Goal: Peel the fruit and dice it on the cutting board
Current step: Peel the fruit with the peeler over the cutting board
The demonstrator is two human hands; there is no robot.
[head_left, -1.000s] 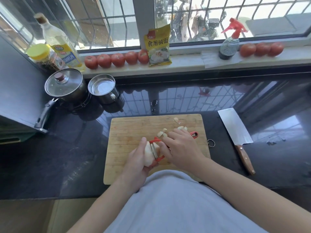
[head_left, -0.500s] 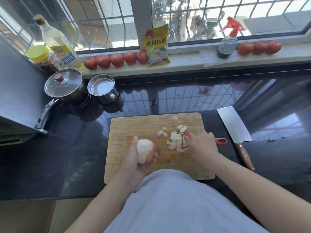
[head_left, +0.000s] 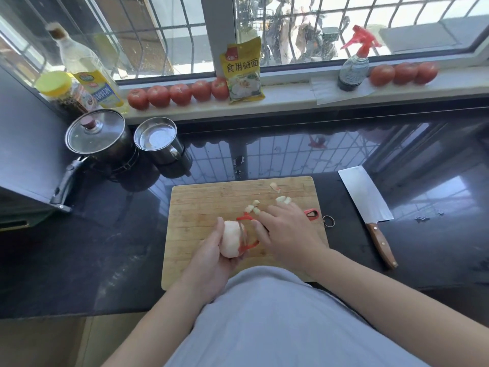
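Nearest the viewer, over the front half of the rectangular bamboo cutting board (head_left: pixel 201 207), the left hand (head_left: pixel 211 258) wraps its grip around a round, pale, mostly peeled fruit (head_left: pixel 230 239), while the right hand (head_left: pixel 287 234) closes its grip on a red-handled peeler (head_left: pixel 311 213) whose head touches the fruit's right side. Small pale peelings (head_left: pixel 283 200) lie on the board's far right part, its left half bare; the glossy black tabletop (head_left: pixel 79 247) carries a wood-handled steel cleaver (head_left: pixel 366 200) apart to the right. Farther left stand a glass-lidded pot (head_left: pixel 99 136) and a steel cup (head_left: pixel 156 140), contents indistinct, with red tomatoes (head_left: pixel 180 94) along the windowsill.
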